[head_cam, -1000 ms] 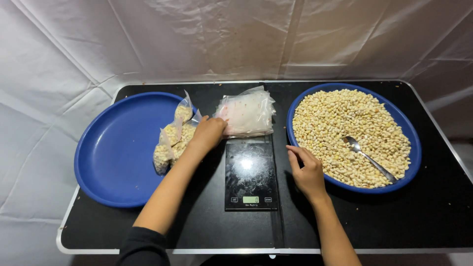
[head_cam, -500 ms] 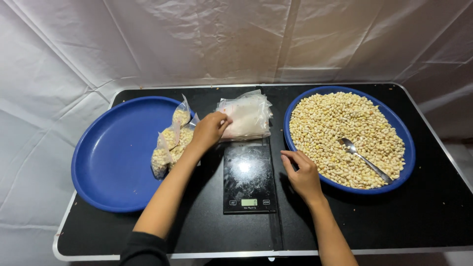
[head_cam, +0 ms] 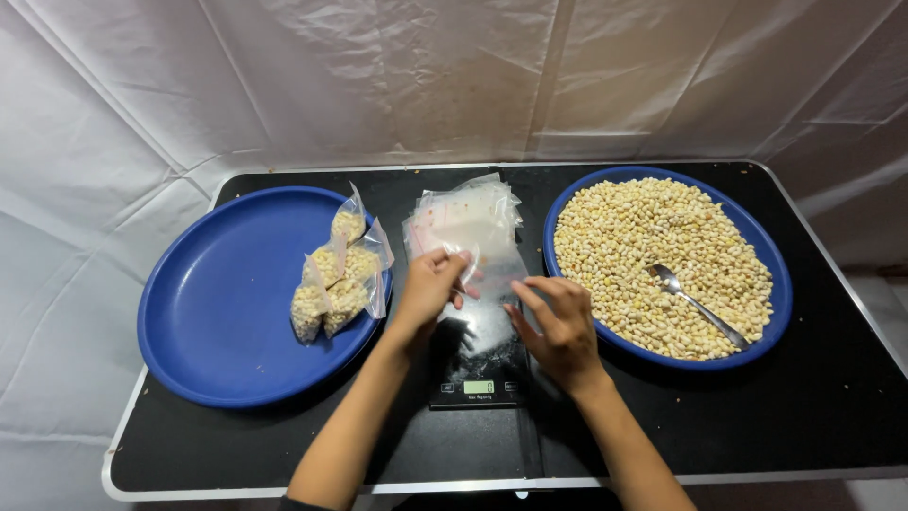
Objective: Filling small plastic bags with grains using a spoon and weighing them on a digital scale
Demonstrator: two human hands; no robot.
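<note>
My left hand (head_cam: 433, 286) pinches one empty clear plastic bag (head_cam: 494, 273) and holds it above the black kitchen scale (head_cam: 478, 383). My right hand (head_cam: 560, 329) hovers just right of the scale with its fingers spread, their tips at the bag's lower edge; I cannot tell whether they touch it. A stack of empty clear bags (head_cam: 465, 210) lies behind the scale. To the right, a blue plate (head_cam: 768, 248) is heaped with pale beans (head_cam: 653, 237), and a metal spoon (head_cam: 695, 305) rests in them.
A large blue plate (head_cam: 222, 312) at the left carries several filled bags of beans (head_cam: 339, 276) on its right side. The black table (head_cam: 832, 407) has a white rim, and white cloth hangs behind it and at both sides.
My left hand has drawn one bag off the stack toward the scale. My right hand has left the bean plate's rim and moved left to the bag.
</note>
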